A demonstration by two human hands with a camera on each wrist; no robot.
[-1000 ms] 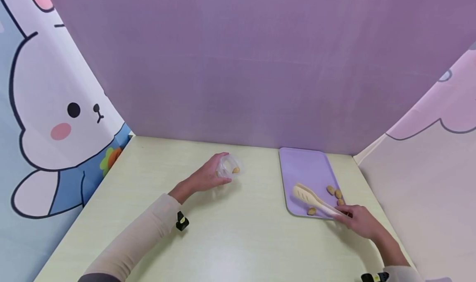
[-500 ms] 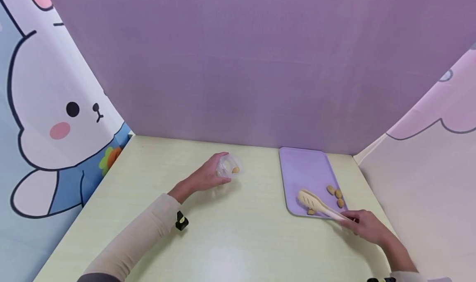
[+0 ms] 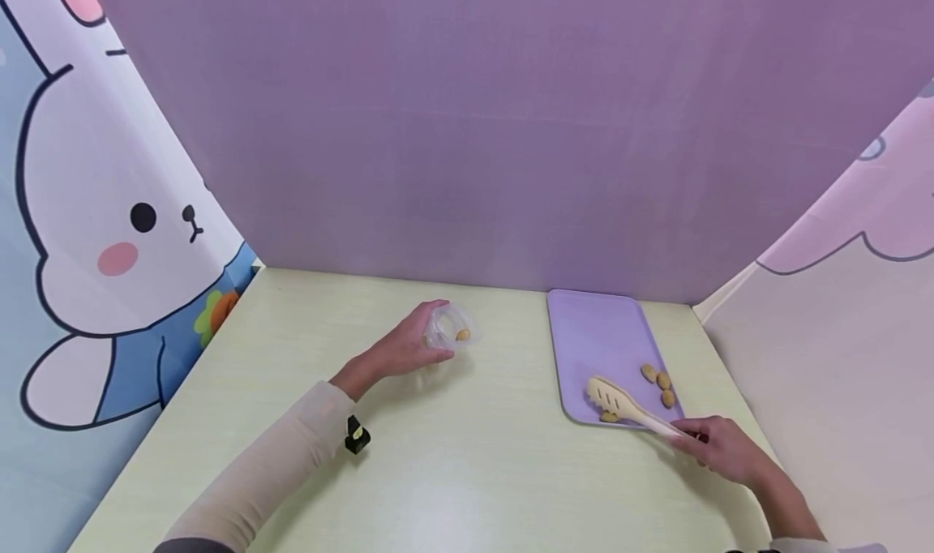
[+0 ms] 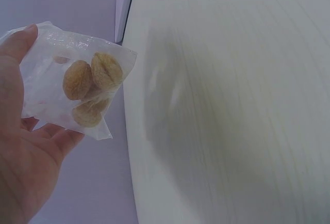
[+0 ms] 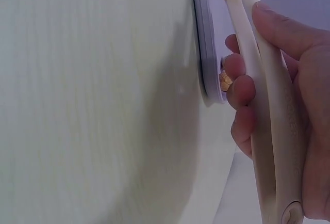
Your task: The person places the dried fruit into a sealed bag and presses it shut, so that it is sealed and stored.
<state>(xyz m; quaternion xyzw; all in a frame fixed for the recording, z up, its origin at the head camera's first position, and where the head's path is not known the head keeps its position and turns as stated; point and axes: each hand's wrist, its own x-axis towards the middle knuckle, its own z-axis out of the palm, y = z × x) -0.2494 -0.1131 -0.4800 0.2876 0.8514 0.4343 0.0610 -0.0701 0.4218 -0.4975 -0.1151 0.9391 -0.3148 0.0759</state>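
In the head view my left hand (image 3: 409, 344) holds a clear plastic bag (image 3: 443, 326) above the table, its mouth spread between thumb and fingers. Several walnuts (image 4: 78, 79) lie inside the bag in the left wrist view. My right hand (image 3: 722, 446) grips cream-coloured tongs (image 3: 629, 405) by the handles. Their slotted head hangs over the near end of a purple tray (image 3: 594, 326), at a walnut (image 3: 609, 416) that it partly covers. Whether the tongs pinch that walnut cannot be told. Three more walnuts (image 3: 663, 380) lie along the tray's right side.
The pale table (image 3: 467, 456) ends at a purple back wall (image 3: 467, 156). A rabbit-print panel (image 3: 131, 237) stands on the left, a pink-and-cream one (image 3: 839, 318) on the right. The tray's raised rim (image 5: 203, 43) shows beside the right hand.
My right hand has moved slightly right and toward me, bringing the tongs' head down over the walnut at the near end of the tray. The left hand and bag stay in place.
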